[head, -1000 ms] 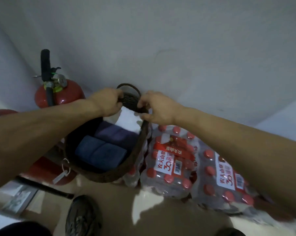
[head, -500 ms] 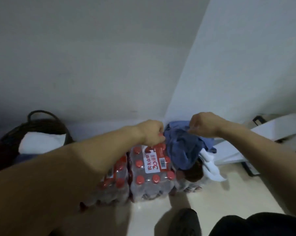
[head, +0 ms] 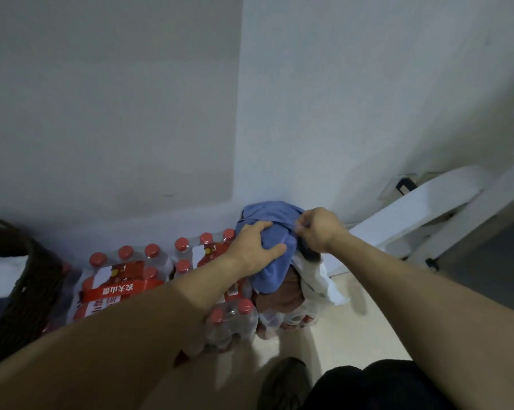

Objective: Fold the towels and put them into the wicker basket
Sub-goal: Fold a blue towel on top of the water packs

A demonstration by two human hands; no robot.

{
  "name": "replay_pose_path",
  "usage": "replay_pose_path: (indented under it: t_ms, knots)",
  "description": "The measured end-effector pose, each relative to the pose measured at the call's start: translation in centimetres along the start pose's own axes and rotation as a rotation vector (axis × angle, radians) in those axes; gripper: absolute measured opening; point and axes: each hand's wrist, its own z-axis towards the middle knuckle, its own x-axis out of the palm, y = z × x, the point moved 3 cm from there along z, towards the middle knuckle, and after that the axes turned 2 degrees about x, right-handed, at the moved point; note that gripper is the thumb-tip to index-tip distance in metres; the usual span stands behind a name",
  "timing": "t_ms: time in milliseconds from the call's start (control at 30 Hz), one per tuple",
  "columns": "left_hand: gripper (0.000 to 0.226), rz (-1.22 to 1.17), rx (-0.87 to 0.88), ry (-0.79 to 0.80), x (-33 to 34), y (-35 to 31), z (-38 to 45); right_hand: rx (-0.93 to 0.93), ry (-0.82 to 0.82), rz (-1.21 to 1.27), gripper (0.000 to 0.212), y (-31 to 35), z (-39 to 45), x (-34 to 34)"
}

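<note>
So the blue towel (head: 275,255) is sitting bunched up in the corner where the 2 walls meet, draped over a white plastic bag (head: 314,284) with something brownish inside, right beside the shrink-wrapped packs of red-capped water bottles (head: 125,279). It's a crumpled heap, so no real long axis yet; if anything it hangs from the wall down toward us.

We've got both hands on it. Our left hand (head: 254,250) lies spread over the near-left side of the heap, fingers (head: 261,227) fairly straight and the thumb pressing into the cloth, more resting on it than gripping. Our right hand (head: 316,230) is at the top right edge with its fingers curled tight, and it looks like a pinch on the towel's hem, though the actual contact is small and shadowy.

What matters for the next bit: the towel is directly under both hands, while the wicker basket (head: 19,279) sits well off to our left, past the bottle packs, only partly in view. So we'd guess the lift goes up and leftward, with the left arm on the nearer side. Still needs folding first, and nothing counter-like shows here, just the floor (head: 365,329).
</note>
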Motion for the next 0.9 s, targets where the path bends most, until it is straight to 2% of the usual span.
replay_pose_path:
  t_ms: [67, 133, 233, 367, 433, 500, 567, 633, 667, 733, 800, 900]
  knots:
    - [0.080, -0.052, 0.033, -0.004, -1.0, -0.7, -0.5, -0.003, -0.080, 0.124, 0.019, 1.6, -0.5, -1.2]
    - [0.078, -0.202, 0.085, -0.051, -2.6, -2.1, -1.5, -0.049, -0.126, 0.414, 0.020, 4.2, -1.4, -2.5]
    - [0.056, -0.452, 0.193, -0.139, -6.1, -5.0, -3.3, -0.225, -0.046, 0.789, 0.019, 9.4, -3.6, -4.1]
    - [0.036, -0.371, 0.346, -0.294, -12.7, -7.6, -7.3, -0.395, 0.009, 0.943, 0.009, 14.9, -6.7, -5.4]
    - [0.024, -0.299, 0.392, -0.328, -15.8, -7.8, -9.6, -0.481, 0.107, 1.017, 0.010, 16.8, -8.4, -6.2]
    - [0.021, -0.193, 0.396, -0.329, -18.5, -7.2, -11.7, -0.558, 0.163, 1.006, 0.006, 18.6, -9.9, -6.6]
    - [0.026, -0.119, 0.375, -0.347, -20.4, -6.0, -13.3, -0.594, 0.048, 0.913, 0.004, 19.8, -10.6, -6.7]
    - [0.026, -0.101, 0.367, -0.422, -21.8, -4.5, -14.9, -0.599, -0.070, 0.783, 0.016, 20.5, -10.7, -6.3]
    - [0.026, -0.125, 0.362, -0.472, -22.3, -3.6, -15.7, -0.599, -0.036, 0.712, 0.026, 20.7, -10.6, -5.8]
    - [0.030, -0.200, 0.323, -0.565, -23.4, -1.6, -16.9, -0.596, 0.172, 0.493, 0.045, 21.3, -10.7, -4.0]
    - [0.034, -0.242, 0.286, -0.609, -24.5, -0.4, -17.5, -0.600, 0.310, 0.317, 0.041, 21.9, -10.9, -2.0]
    - [0.032, -0.397, 0.273, -0.651, -25.9, 0.2, -18.3, -0.601, 0.291, 0.377, 0.023, 23.9, -11.3, -0.4]
